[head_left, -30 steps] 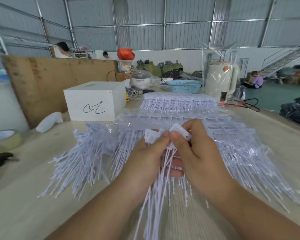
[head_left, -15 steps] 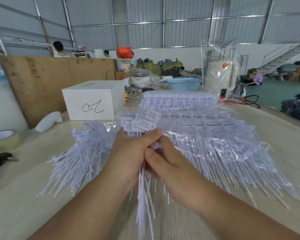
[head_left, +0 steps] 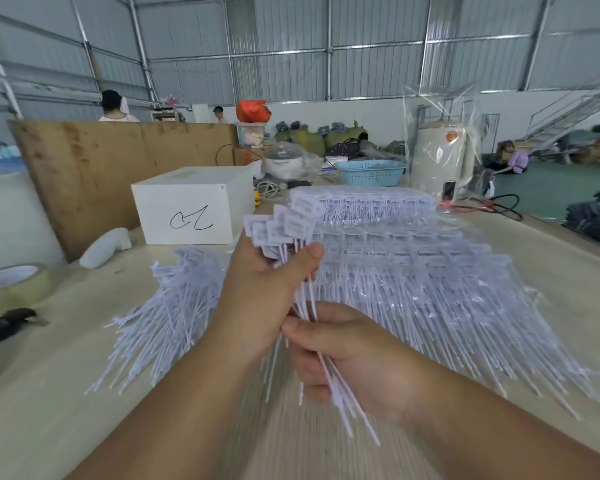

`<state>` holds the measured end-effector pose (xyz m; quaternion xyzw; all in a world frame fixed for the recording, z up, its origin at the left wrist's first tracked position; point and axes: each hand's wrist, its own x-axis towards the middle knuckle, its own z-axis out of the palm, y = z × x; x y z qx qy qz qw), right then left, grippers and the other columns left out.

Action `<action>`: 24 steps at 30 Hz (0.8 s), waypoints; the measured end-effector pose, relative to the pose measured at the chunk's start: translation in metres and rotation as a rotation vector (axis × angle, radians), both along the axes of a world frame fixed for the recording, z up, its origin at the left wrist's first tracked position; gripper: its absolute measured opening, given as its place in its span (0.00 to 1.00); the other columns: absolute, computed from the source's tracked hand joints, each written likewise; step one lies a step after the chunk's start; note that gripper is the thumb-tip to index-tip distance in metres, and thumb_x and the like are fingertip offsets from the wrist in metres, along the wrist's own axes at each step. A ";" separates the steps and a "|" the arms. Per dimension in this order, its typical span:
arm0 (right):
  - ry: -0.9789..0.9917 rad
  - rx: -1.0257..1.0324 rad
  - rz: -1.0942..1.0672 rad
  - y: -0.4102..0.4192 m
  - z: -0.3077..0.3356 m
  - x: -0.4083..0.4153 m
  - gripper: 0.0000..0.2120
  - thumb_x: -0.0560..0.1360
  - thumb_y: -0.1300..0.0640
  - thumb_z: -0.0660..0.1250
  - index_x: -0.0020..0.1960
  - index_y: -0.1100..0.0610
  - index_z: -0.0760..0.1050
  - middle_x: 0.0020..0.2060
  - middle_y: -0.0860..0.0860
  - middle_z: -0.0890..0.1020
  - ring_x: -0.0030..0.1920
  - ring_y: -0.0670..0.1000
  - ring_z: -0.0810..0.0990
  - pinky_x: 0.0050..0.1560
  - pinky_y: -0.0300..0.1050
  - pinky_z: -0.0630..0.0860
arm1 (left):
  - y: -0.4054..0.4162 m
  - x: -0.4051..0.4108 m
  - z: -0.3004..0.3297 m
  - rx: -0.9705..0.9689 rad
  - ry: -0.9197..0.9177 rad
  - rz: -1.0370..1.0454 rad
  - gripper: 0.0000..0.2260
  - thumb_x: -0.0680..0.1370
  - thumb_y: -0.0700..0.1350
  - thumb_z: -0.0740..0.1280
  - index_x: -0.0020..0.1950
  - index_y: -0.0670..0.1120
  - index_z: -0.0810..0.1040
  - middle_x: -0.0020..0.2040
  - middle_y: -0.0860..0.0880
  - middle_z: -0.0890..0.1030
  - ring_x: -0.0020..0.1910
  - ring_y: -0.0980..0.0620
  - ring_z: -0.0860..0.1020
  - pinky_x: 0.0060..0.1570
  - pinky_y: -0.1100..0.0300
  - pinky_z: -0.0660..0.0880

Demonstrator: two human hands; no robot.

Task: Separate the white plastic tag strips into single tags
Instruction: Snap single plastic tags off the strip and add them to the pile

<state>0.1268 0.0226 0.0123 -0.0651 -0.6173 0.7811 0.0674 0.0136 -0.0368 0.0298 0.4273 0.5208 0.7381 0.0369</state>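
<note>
My left hand [head_left: 264, 292] grips a bunch of white plastic tags [head_left: 284, 225] just below their flat heads, which fan out above my thumb. Lower down, my right hand [head_left: 354, 362] holds the thin tails of the same bunch, and their tips stick out past my palm. A loose pile of single tags [head_left: 167, 313] lies on the table to the left. Stacked tag strips in clear plastic [head_left: 430, 282] spread out to the right, and another stack [head_left: 371, 206] lies behind them.
A white box with a black scribble [head_left: 187, 213] stands behind the loose pile. A tape roll [head_left: 11, 285] and a dark tool [head_left: 4, 323] lie at the left edge. Farther back are a blue basket [head_left: 369, 173], a wrapped white appliance [head_left: 437, 164] and a brown board [head_left: 111, 168].
The bunch went up and left from between both hands' fingertips. My left hand now holds it high below the heads. My right hand slid down to the tails.
</note>
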 end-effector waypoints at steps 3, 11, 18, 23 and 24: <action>-0.030 0.181 -0.255 0.005 -0.001 -0.003 0.13 0.77 0.63 0.64 0.35 0.55 0.73 0.21 0.46 0.65 0.21 0.45 0.61 0.24 0.37 0.57 | -0.003 -0.003 -0.003 -0.140 0.066 -0.058 0.25 0.69 0.48 0.74 0.65 0.52 0.73 0.51 0.55 0.83 0.51 0.55 0.81 0.49 0.61 0.78; -0.010 0.749 -0.271 0.016 -0.004 0.007 0.11 0.81 0.54 0.61 0.45 0.60 0.74 0.23 0.42 0.67 0.24 0.42 0.65 0.25 0.34 0.63 | -0.026 -0.008 0.017 -0.063 0.076 0.019 0.15 0.75 0.63 0.61 0.60 0.66 0.78 0.59 0.63 0.80 0.59 0.66 0.77 0.51 0.63 0.75; 0.068 0.621 -0.383 0.020 -0.004 0.008 0.13 0.80 0.59 0.63 0.37 0.57 0.72 0.21 0.43 0.66 0.23 0.42 0.63 0.27 0.39 0.60 | -0.016 0.004 0.009 -0.120 -0.173 -0.219 0.18 0.77 0.57 0.63 0.61 0.50 0.78 0.56 0.46 0.80 0.54 0.46 0.78 0.47 0.52 0.76; 0.231 0.665 -0.409 0.014 0.008 0.006 0.13 0.78 0.65 0.61 0.40 0.55 0.80 0.29 0.41 0.78 0.30 0.38 0.73 0.35 0.32 0.67 | -0.015 0.016 0.005 -0.051 -0.520 -0.557 0.25 0.68 0.59 0.71 0.58 0.44 0.80 0.51 0.42 0.80 0.41 0.49 0.81 0.39 0.59 0.79; 0.209 0.681 -0.411 0.013 0.008 0.006 0.14 0.78 0.65 0.60 0.39 0.53 0.79 0.30 0.41 0.79 0.31 0.38 0.74 0.36 0.36 0.69 | -0.014 0.021 0.001 -0.120 -0.466 -0.574 0.22 0.65 0.57 0.74 0.54 0.45 0.83 0.50 0.43 0.82 0.41 0.49 0.82 0.40 0.61 0.79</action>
